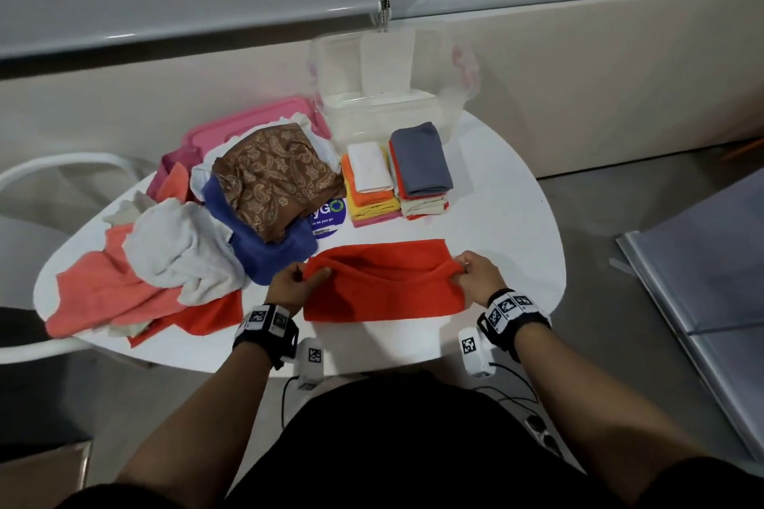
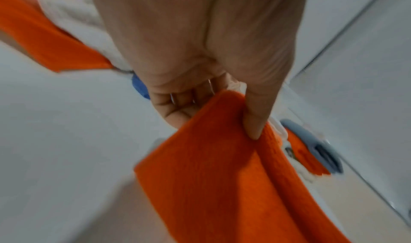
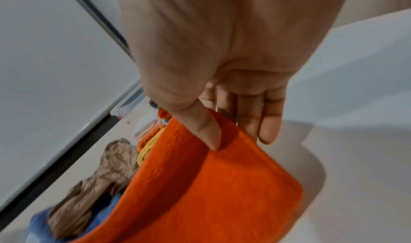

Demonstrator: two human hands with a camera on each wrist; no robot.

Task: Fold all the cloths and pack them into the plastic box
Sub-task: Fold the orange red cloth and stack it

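**A:** What step is this? Bench (image 1: 496,219) looks busy.

**B:** Mid-fold. One plastic box (image 1: 384,112) at top centre, not yet packed; one loose pile (image 1: 198,227) on the left; two folded stacks (image 1: 397,182) just below the box. The orange cloth (image 1: 380,285) lies centre-frame. Left hand (image 1: 289,285) and right hand (image 1: 479,275) each have a pinching grip on a cloth end. Next, probably: carry that edge over, align corners.

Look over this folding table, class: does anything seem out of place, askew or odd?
Nothing is damaged or spilled. One oddity: the plastic box at the table's far edge looks empty, while two stacks of folded cloths sit beside it, unpacked. The unfolded pile is just waiting work. Both hands pinch the orange cloth mid-fold.
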